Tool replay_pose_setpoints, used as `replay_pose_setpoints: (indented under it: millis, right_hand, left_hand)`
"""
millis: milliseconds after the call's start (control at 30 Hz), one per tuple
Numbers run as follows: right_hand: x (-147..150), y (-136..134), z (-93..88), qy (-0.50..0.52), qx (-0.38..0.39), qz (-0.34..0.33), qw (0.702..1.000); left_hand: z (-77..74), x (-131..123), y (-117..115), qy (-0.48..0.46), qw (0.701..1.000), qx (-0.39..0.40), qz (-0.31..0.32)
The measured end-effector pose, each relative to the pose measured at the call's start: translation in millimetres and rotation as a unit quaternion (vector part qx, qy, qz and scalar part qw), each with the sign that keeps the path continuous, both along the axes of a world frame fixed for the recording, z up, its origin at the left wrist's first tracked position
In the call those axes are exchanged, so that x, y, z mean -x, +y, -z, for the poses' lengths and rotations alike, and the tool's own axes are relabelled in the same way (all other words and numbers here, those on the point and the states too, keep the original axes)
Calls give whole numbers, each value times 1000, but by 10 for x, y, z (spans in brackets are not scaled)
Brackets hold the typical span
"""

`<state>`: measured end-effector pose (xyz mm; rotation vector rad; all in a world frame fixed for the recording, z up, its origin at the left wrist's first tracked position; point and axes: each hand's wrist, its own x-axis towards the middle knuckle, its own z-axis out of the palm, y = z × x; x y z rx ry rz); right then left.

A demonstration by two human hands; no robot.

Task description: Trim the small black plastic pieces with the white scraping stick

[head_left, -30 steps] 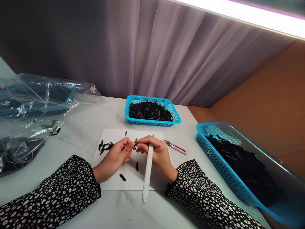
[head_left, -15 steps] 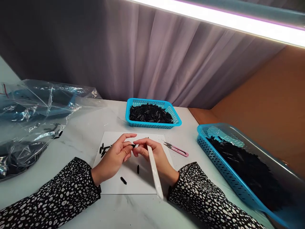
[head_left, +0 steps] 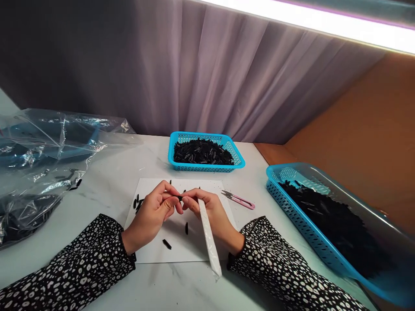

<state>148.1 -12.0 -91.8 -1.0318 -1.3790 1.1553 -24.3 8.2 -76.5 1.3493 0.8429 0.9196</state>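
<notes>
A small black piece (head_left: 180, 198) is pinched between the fingertips of my left hand (head_left: 152, 211), above a white sheet (head_left: 171, 255). My right hand (head_left: 210, 211) meets it from the right, its thumb and forefinger at the piece's right end. A long white wrapped stick (head_left: 210, 242) is held in my right hand and slants down toward me. Two loose black pieces (head_left: 167, 244) lie on the sheet below my hands, and several more (head_left: 137, 203) lie left of my left hand. Pink-handled snips (head_left: 238, 200) rest at the sheet's right edge.
A blue basket (head_left: 207, 167) of black pieces stands behind the sheet. Another blue basket (head_left: 304, 235), partly covered by clear plastic, holds a dark heap at the right. Clear plastic bags (head_left: 61, 147) spread over the left side. A lamp (head_left: 317, 21) crosses above.
My left forefinger has come down onto the black piece, and the fingertips of both hands are closer together. The whole view has shifted slightly.
</notes>
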Motion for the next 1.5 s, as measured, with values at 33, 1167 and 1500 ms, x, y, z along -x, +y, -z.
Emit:
replay_pose_setpoints:
  millis: [33, 1167, 1500]
  right_hand:
    - [1, -5, 0, 9, 9, -4, 1000]
    - [-65, 5, 81, 4, -30, 83, 996]
    - [-59, 3, 61, 3, -20, 77, 997]
  left_hand:
    - [-4, -6, -2, -6, 1000, 7, -1]
    - [-34, -37, 35, -55, 987, 94, -117]
    - [-30, -49, 33, -60, 987, 92, -121]
